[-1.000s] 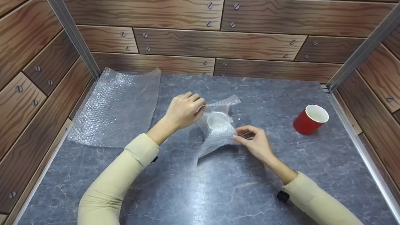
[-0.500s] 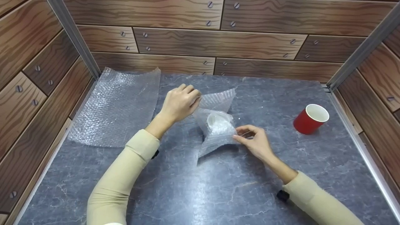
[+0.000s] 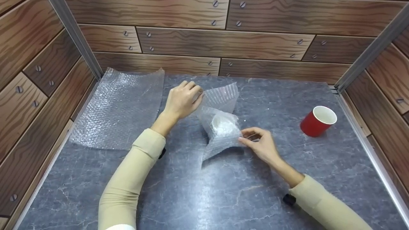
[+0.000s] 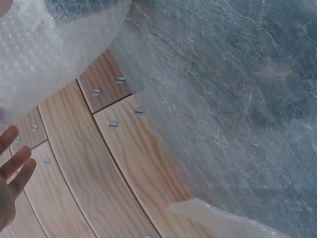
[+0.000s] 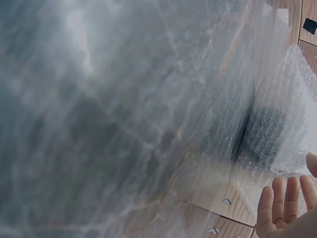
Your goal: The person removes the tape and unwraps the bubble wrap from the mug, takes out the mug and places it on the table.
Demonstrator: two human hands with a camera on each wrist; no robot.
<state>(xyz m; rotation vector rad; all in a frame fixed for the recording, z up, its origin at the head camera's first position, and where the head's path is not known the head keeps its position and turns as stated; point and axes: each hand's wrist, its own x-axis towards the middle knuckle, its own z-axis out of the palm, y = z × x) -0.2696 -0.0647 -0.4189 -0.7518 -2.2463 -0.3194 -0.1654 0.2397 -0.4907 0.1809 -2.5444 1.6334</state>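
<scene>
Fingers [image 3: 255, 130] nearly together, both hands [image 3: 182, 99] [image 3: 264, 147] pinch bubble wrap [image 3: 220, 144].

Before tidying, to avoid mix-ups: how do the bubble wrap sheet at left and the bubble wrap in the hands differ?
The bubble wrap sheet lies spread out; the held bubble wrap is bent, its flap raised. The bubble wrap sheet covers more tabletop than the held bubble wrap. The left hand and right hand hold the held bubble wrap; neither holds the bubble wrap sheet. Both are see-through.
</scene>
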